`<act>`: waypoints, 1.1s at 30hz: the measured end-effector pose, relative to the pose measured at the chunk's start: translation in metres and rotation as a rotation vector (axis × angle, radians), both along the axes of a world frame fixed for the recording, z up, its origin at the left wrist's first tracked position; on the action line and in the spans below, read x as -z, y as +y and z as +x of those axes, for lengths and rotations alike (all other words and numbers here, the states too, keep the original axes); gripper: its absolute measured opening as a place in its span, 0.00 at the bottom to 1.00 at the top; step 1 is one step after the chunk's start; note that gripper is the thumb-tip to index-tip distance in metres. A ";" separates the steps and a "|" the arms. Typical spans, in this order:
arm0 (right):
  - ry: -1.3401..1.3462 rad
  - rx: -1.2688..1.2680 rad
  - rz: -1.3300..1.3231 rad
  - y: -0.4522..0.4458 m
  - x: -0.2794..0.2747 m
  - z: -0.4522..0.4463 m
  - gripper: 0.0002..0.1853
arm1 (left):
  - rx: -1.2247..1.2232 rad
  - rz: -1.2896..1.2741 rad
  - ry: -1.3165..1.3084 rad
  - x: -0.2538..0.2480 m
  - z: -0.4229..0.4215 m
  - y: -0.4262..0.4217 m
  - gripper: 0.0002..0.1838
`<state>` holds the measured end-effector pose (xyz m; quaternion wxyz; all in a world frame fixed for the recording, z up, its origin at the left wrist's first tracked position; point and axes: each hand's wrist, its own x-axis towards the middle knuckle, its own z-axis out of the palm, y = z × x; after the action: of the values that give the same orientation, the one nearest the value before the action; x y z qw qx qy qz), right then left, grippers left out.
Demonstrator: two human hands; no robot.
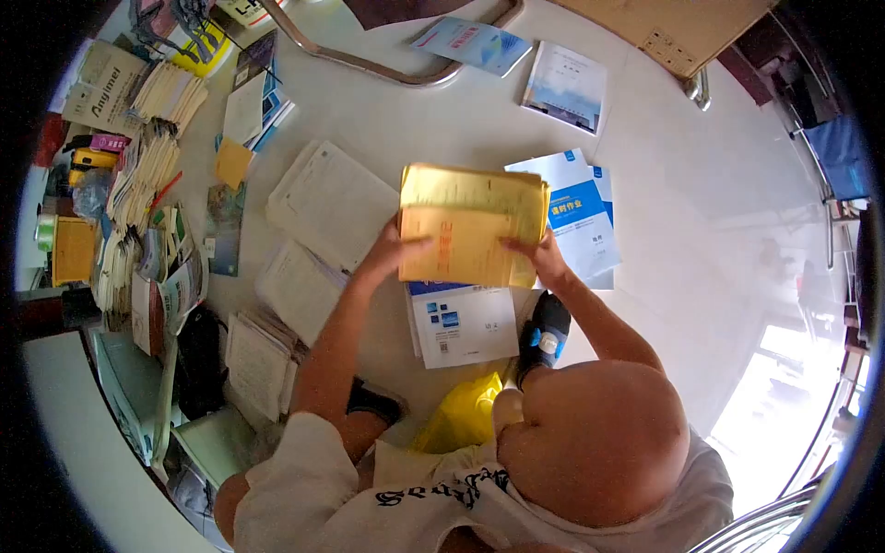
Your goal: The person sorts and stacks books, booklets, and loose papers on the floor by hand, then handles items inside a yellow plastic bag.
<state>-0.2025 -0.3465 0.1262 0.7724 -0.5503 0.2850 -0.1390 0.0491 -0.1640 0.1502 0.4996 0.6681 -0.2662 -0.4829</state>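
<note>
A stack of yellow-covered papers (470,226) is held up in front of me between both hands. My left hand (392,252) grips its left edge, thumb on top. My right hand (542,258) grips its right edge in the same way. Beneath the stack, a white and blue book (466,324) lies on the floor, partly covered from view. Just to the right are blue and white workbooks (585,221), overlapping each other. To the left lie piles of white papers (334,198). The fingers under the stack are hidden.
Rows of upright papers and books (143,184) line the left side. A yellow bag (466,410) lies near my feet. More books (564,88) and a bent metal tube (369,69) are at the top. A cardboard box (664,32) is at the upper right.
</note>
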 end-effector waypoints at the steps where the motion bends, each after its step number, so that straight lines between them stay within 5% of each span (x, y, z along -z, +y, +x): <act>1: 0.001 -0.007 0.002 -0.003 -0.007 0.014 0.21 | 0.046 0.027 0.024 -0.014 0.017 -0.014 0.28; 3: 0.010 0.180 0.304 -0.009 -0.011 0.036 0.20 | 0.041 0.036 0.055 -0.009 0.055 -0.036 0.29; 6: -0.062 0.240 0.396 -0.023 0.001 0.072 0.21 | -0.018 0.056 0.243 0.011 0.095 -0.064 0.30; 11: -0.229 0.409 0.437 -0.027 0.032 0.126 0.22 | -0.584 -0.343 0.777 0.049 0.077 -0.103 0.24; 16: -0.089 0.284 0.453 -0.034 0.060 0.152 0.29 | -0.582 -0.500 0.640 0.092 0.067 -0.149 0.22; 22: -0.055 0.194 0.485 -0.053 0.077 0.178 0.25 | -0.621 -0.438 0.527 0.114 0.108 -0.159 0.26; 25: -0.006 -0.053 0.165 -0.078 0.141 0.178 0.24 | -0.643 -0.405 0.503 0.144 0.126 -0.165 0.26; 28: 0.190 -0.395 0.242 -0.093 0.126 0.169 0.21 | -0.709 -0.385 0.411 0.129 0.129 -0.154 0.23; 30: 0.512 -0.596 0.463 -0.103 0.086 0.176 0.20 | -0.699 -0.304 0.280 0.128 0.139 -0.148 0.24; 33: 0.771 -1.431 -0.186 -0.103 -0.029 0.247 0.15 | -0.774 -0.154 0.206 0.172 0.134 -0.142 0.26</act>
<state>0.0443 -0.4493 0.1553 0.4730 -0.6699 0.0978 0.5638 0.1828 -0.3055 -0.0223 0.7171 0.6277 0.0210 -0.3021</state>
